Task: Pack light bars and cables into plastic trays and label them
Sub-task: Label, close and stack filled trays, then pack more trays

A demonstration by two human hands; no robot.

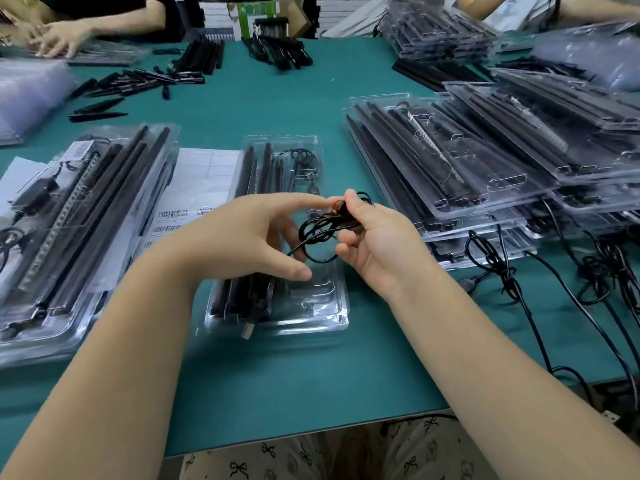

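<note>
— What does the packer have in hand at the green table?

— A coiled black cable, held up just above an open clear plastic tray that lies in the middle of the table, near the packer. The right hand has its fingers curled round the coil from the right side. The left hand reaches in from the left, its forefinger stretched to the top of the coil, where its tip appears to meet the cable, thumb spread wide below.

— And the tray itself?

— Black light bars fill its left half, running near to far. A second small cable loop sits at its far end.

— What surrounds it?

— To the left, sheets of barcode labels lie beside a stack of filled trays. To the right, more filled trays are piled in overlapping layers, and loose black cables trail over the near right edge of the table. Far across the mat, loose light bars lie in bundles. At the far left, another worker's hands rest on more trays; those are blurred.
</note>
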